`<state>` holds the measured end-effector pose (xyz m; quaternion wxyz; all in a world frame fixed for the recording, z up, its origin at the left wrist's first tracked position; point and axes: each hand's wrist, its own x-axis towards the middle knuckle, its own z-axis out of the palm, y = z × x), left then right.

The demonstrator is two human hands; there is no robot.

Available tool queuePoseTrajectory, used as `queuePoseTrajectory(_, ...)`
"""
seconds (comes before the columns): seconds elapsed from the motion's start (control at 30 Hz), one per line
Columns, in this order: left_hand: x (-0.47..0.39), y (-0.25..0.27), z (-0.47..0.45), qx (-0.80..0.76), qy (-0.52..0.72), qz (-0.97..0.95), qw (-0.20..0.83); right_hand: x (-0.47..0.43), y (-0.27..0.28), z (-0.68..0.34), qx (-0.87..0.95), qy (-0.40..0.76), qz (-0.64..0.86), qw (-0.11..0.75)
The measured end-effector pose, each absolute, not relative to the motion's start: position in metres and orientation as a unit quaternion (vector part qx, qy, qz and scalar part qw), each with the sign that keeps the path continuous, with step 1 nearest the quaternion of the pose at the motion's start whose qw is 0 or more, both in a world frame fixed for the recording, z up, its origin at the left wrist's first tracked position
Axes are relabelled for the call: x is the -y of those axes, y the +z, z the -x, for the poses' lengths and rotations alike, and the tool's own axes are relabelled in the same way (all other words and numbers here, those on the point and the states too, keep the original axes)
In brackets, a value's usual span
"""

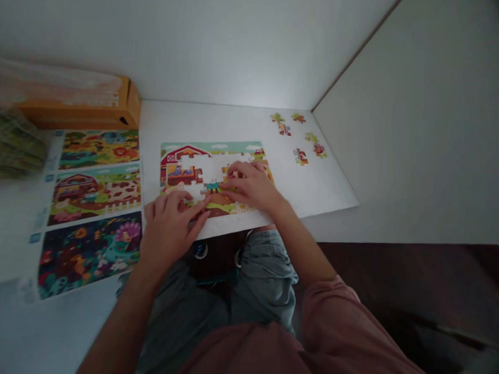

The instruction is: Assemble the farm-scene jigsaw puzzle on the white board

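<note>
A farm jigsaw puzzle (184,176) lies partly assembled on the white table, with white gaps in its middle and upper part. My left hand (170,222) rests at its lower left edge, fingers apart, with thumb and forefinger tips touching the bottom of the puzzle. Over the right half is my right hand (251,187), its fingers bent and drawn together at a puzzle piece near the centre; the fingers partly cover it. Just left of those fingertips shows a piece with a teal figure (212,186). Parts of the puzzle's right side are hidden under the right hand.
Several loose puzzle pieces (300,156) lie at the table's back right. On the left is a reference sheet (96,190) with three pictures, the middle one a farm scene. Behind it stands an orange box (132,104), beside a blurred clear plastic bag (14,140). White walls border the table.
</note>
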<state>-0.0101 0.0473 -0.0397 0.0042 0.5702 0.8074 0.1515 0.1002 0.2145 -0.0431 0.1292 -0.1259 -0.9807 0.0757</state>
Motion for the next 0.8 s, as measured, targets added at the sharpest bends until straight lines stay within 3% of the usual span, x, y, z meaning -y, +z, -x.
queuePoseTrajectory(0.1,-0.051,-0.041,0.010,-0.805,0.150,-0.574,-0.001,-0.227,-0.036,-0.119,0.970,0.053,0.183,0.154)
queuePoseTrajectory(0.27,-0.055,-0.044,0.013,-0.826,0.192,-0.529,-0.030,-0.283,-0.046,-0.180,0.879,0.026,0.416,0.231)
queuePoseTrajectory(0.37,-0.056,-0.041,0.009,-0.839,0.217,-0.498,-0.040,-0.314,-0.064,-0.212,0.825,0.018,0.515,0.233)
queuePoseTrajectory(0.8,-0.056,-0.043,0.002,-0.834,0.231,-0.500,-0.034,-0.330,-0.094,-0.222,0.816,-0.003,0.519,0.253)
